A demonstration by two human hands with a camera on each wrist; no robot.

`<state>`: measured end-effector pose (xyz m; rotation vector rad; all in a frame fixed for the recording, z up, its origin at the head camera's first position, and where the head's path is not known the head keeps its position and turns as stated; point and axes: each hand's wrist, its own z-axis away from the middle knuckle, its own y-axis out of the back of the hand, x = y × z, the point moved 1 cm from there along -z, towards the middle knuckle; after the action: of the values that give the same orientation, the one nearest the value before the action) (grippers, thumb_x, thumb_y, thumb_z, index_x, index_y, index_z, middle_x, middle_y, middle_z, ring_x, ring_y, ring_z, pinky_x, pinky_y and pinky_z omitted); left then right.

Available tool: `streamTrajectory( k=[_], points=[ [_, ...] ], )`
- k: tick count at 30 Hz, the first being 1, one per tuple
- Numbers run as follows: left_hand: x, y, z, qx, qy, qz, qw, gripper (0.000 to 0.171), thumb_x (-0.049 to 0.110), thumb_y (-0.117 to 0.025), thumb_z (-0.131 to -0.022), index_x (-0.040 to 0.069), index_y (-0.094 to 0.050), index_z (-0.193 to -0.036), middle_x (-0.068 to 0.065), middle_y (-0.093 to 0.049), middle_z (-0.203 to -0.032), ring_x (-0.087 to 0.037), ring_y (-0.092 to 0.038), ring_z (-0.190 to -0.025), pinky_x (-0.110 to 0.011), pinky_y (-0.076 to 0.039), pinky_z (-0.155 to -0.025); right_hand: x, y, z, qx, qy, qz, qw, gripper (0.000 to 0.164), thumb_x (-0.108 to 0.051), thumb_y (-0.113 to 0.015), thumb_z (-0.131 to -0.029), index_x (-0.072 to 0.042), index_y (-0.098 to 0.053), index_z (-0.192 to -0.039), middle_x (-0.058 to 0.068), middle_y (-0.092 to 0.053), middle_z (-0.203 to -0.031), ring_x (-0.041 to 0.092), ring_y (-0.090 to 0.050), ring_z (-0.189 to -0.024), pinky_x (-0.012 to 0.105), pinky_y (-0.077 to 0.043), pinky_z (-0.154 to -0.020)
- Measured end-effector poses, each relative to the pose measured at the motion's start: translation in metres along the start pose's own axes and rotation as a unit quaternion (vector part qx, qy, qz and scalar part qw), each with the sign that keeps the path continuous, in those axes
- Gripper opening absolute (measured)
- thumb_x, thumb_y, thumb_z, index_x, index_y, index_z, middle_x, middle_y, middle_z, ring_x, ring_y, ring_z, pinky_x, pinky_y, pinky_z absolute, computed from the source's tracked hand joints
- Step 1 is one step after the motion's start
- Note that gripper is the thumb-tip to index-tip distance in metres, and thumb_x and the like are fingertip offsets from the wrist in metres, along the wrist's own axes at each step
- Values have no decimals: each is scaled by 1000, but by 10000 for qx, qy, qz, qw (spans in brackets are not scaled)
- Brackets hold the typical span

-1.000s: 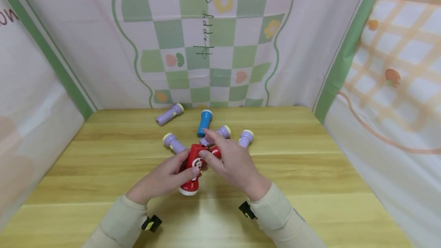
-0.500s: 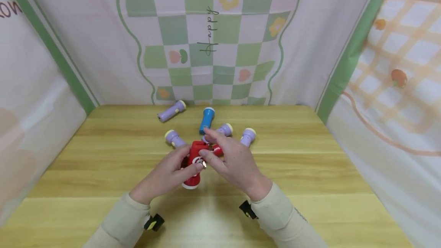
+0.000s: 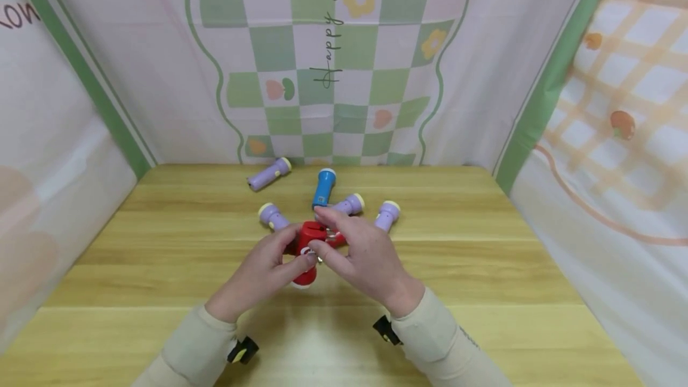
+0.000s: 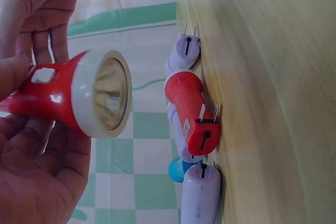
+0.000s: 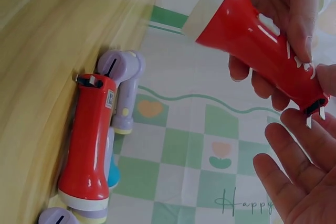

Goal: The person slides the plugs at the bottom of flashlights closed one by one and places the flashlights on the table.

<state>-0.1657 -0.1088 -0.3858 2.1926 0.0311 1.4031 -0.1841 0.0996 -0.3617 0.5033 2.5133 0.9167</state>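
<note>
A red flashlight with a white lens rim is held above the table by my left hand, thumb and fingers around its body. In the left wrist view the lens of this flashlight points down toward the table. Two metal prongs stick out of its tail end in the right wrist view. My right hand is at that tail end, its thumb touching or very near it and its fingers extended, spread below the prongs. Just beyond lies a second red flashlight, its prongs out, partly hidden by my right hand in the head view.
Several purple flashlights with pale yellow rims lie on the wooden table. A blue flashlight lies among them toward the back. Printed fabric hangs behind the table's far edge, with more fabric at both sides.
The held red flashlight has tilted, its lens end lifting away from my body and its slotted tail face turning into view. Both hands keep nearly the same place. The head view has shifted slightly.
</note>
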Motion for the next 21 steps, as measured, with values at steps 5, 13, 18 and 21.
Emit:
streamTrajectory(
  k=[5, 13, 18, 21],
  points=[
    [3, -2, 1, 166, 46, -125, 9998, 39, 25, -70, -102, 16, -61, -138, 7, -71, -115, -12, -69, -102, -34, -61, -90, -1, 0, 2, 74, -40, -151, 9999, 48, -24, -81, -93, -2, -63, -132, 5, -77, -115, 13, -74, -94, 25, -61, -82],
    [6, -5, 3, 472, -88, -435, 9979, 36, 18, -73, -99, 8, -63, -132, 1, -74, -111, -11, -70, -96, -30, -62, -86, -3, -2, 3, 313, 173, -338, 9988, 36, -27, -81, -93, -6, -67, -119, 2, -76, -109, 12, -73, -92, 25, -61, -83],
    [8, -7, 4, 608, -93, -538, 9967, 33, 12, -74, -98, 7, -65, -129, -1, -74, -110, -12, -71, -96, -27, -62, -85, -3, -3, 5, 426, 258, -282, 9984, 33, -29, -81, -93, -6, -69, -114, 1, -76, -101, 13, -72, -86, 25, -60, -78],
    [8, -8, 4, 634, -22, -501, 9967, 33, 15, -75, -98, 9, -66, -129, -1, -74, -111, -12, -72, -98, -26, -61, -86, -4, -4, 6, 464, 270, -280, 9982, 33, -28, -81, -92, -6, -70, -113, 1, -76, -100, 15, -71, -84, 27, -60, -76]
  ],
)
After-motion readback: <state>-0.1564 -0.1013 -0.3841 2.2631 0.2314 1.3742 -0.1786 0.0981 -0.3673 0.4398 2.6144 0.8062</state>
